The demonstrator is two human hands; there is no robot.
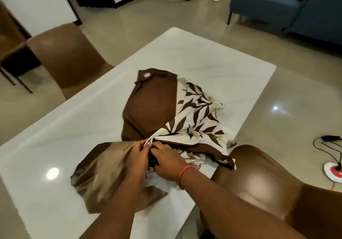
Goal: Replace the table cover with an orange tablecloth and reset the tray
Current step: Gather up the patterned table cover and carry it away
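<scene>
White glossy tabletop (88, 120) is seen from above, flanked by brown moulded chairs (68, 57). Bunched at its near centre lies the brown and leaf-printed table cover (153, 99), spreading away from the person. Left hand (137, 157) and right hand (166, 162) are met at its near edge, each pinching cloth. No orange tablecloth or tray is shown.

Table cover (153, 101): a cloth in plain brown with a white panel printed in brown leaves, bunched and creased on the white table top. Its bulk lies just beyond both hands; a tan, shiny fold spreads beneath the left hand, and crumpled layers lie under the right.
</scene>
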